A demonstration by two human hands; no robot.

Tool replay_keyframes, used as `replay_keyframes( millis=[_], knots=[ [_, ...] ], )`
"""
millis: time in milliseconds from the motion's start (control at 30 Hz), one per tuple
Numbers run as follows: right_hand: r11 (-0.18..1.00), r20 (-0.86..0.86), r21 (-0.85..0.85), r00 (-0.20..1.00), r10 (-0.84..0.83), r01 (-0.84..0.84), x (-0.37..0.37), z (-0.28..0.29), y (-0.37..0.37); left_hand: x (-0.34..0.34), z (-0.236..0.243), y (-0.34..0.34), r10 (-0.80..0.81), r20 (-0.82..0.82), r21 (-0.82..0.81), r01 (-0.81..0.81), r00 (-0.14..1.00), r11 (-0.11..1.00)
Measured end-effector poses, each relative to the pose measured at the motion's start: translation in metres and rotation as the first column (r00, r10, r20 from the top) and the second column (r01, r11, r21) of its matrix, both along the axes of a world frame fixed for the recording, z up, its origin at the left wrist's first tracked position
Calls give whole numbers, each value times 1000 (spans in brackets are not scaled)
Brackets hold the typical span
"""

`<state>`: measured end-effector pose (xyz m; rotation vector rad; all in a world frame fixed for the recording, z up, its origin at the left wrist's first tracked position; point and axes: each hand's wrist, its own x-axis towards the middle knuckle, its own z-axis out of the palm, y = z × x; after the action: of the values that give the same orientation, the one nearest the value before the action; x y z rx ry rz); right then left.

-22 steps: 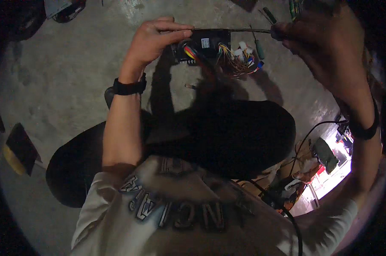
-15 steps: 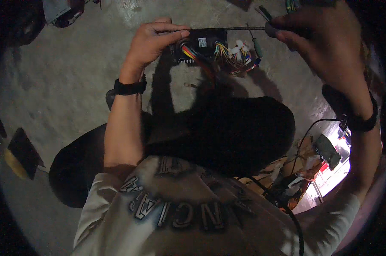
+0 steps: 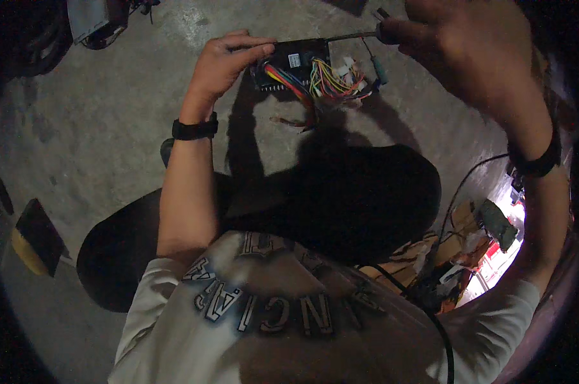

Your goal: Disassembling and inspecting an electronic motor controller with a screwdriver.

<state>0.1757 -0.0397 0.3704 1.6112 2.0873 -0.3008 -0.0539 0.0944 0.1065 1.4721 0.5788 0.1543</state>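
Both hands shifted left — left hand [image 3: 222,64] gripping controller box [image 3: 299,54], right hand [image 3: 469,48] gripping screwdriver [image 3: 357,36], concrete floor [image 3: 97,128]

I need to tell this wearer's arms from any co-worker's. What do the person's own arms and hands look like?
Both hands, left hand and right hand, are bare, without gloves. Each wrist carries a black band. Pale, light-coloured sleeves are pushed up above the elbows, leaving the forearms uncovered.

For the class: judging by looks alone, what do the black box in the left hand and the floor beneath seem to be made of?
Black box: probably metal or hard plastic, matte, straight-edged, with plastic-coated coloured wires spilling out. Floor: likely bare concrete, grey, dull and blotchy.
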Motion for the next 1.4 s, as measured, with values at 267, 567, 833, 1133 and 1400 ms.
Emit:
replay_keyframes(
  millis=[267, 567, 833, 1133, 1400],
  knots=[
    [975, 45, -136, 982, 183, -175, -4, -7, 3, -3, -5, 2, -7, -3, 69, 7, 1000, 998],
    [970, -122, 87, 969, -217, 228, 2, -11, -7, 1, -2, -3, 37, 52, 42, -39, 998, 998],
    [892, -240, -60, 861, -449, 448, 5, -21, -17, 4, 8, -3, 26, -22, 49, -25, 999, 998],
    [922, -347, 134, 889, -299, 363, 1, -18, -57, 3, -4, 1, 7, 2, -6, -7, 1000, 1000],
    [875, -360, 258, 881, -306, 409, 0, -41, -93, 1, -9, 2, 8, 5, -20, -8, 1000, 1000]
  ],
)
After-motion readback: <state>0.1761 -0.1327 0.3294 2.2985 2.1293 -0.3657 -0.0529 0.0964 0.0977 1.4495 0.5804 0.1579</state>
